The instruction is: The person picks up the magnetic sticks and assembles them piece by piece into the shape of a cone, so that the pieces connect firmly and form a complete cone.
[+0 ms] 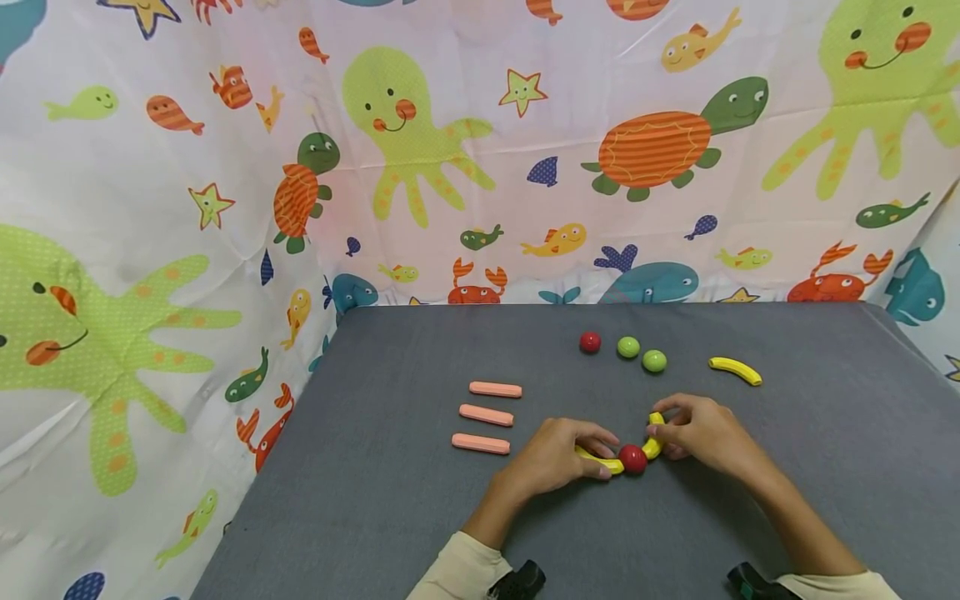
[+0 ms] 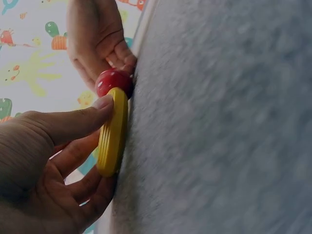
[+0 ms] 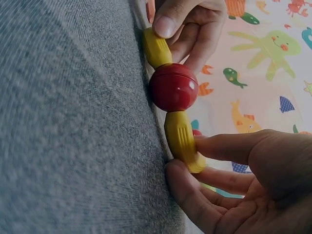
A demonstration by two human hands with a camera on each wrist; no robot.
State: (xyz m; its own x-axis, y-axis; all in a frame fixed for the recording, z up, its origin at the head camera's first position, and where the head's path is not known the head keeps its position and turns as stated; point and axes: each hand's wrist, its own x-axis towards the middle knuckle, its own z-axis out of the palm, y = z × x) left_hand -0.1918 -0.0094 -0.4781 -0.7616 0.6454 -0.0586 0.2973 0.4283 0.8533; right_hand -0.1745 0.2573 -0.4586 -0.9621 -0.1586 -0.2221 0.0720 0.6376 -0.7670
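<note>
We take the step in hand to be setting two yellow banana pieces against a red ball (image 1: 633, 459), and we would do it gently. The ball looks ready to roll, so we should bring even, light pressure from both sides, keep each banana flat on the worktop (image 1: 360, 500) and let go slowly, one finger at a time, so that neither piece is dragged away.

Our left grip (image 1: 558, 454) is closed to the thickness of the left banana (image 1: 611, 465), with the thumb near its inner end and the fingers behind. Our right grip (image 1: 701, 429) pinches the right banana (image 1: 654, 448) toward its outer end, leaving the inner end free to meet the ball.

The ball lies between the two grips, held by neither; both bananas appear to touch it, their outer ends turned toward the worktop's far edge. All three lie well in from that edge.

Nearer the far edge are another red ball (image 1: 590, 342), two green balls (image 1: 628, 347) and a spare banana (image 1: 735, 370), the latter on the side of the right edge. Three pink sticks (image 1: 481, 444) lie toward the left edge.
</note>
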